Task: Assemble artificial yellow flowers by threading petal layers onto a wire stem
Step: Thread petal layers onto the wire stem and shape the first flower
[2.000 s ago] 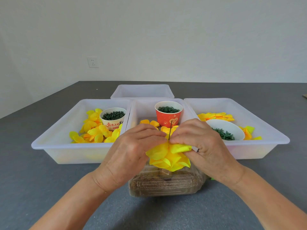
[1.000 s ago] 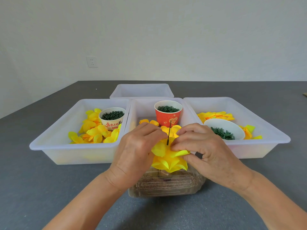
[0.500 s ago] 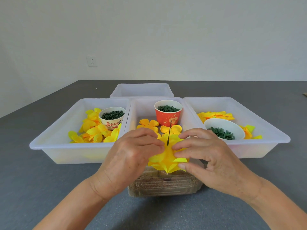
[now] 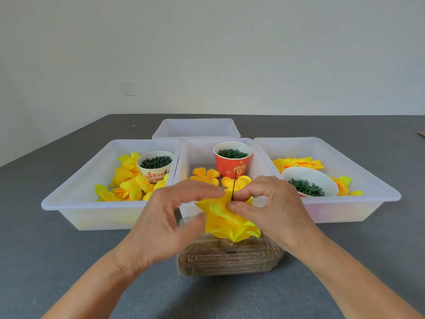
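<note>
Nearest the viewer, a clear box [image 4: 226, 261] of brown filling sits on the grey table [image 4: 46, 249]. Above it, a yellow flower [image 4: 227, 222] is threaded on a thin dark wire [image 4: 234, 185] that stands upright. The right hand [image 4: 273, 208] pinches the top petal layer at the wire between thumb and forefinger. The left hand [image 4: 165, 222], blurred, has its fingers loosely spread beside the flower; whether it touches the petals cannot be told. Behind, three white trays stand side by side: the left tray [image 4: 76, 203] holds yellow petals [image 4: 128, 183] and a white cup [image 4: 156, 165]; the middle tray [image 4: 197, 155] a red cup [image 4: 232, 160]; the right tray [image 4: 358, 187] a white bowl [image 4: 309, 180]. Beyond them stands a fourth tray [image 4: 196, 128].
</note>
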The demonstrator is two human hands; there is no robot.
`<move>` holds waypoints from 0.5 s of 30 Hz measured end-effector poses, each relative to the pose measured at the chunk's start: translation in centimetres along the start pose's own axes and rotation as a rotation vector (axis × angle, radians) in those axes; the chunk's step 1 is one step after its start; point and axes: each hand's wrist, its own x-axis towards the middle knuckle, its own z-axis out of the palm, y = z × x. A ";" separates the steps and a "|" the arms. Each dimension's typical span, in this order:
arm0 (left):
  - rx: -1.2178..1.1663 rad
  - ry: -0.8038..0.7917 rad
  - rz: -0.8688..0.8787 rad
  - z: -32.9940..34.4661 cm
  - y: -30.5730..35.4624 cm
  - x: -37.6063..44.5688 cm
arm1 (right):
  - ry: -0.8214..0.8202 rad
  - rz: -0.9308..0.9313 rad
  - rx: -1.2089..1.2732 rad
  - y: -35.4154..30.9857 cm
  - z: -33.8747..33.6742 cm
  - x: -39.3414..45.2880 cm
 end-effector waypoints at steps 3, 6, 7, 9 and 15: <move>-0.199 0.213 -0.275 -0.4 -0.3 1.6 | -0.002 0.022 0.008 0.0 0.1 -0.1; -0.141 0.106 -0.486 -0.6 -0.9 4.3 | -0.004 0.031 0.002 -0.1 0.0 -0.1; -0.105 0.008 -0.535 -0.5 -1.0 4.9 | -0.003 0.034 0.000 -0.2 0.0 -0.1; -0.031 -0.177 -0.586 -0.3 -1.3 5.9 | 0.000 0.034 0.001 -0.3 0.1 -0.2; -0.012 -0.416 -0.620 0.3 -0.7 7.0 | 0.004 0.013 -0.050 -0.4 0.2 -0.3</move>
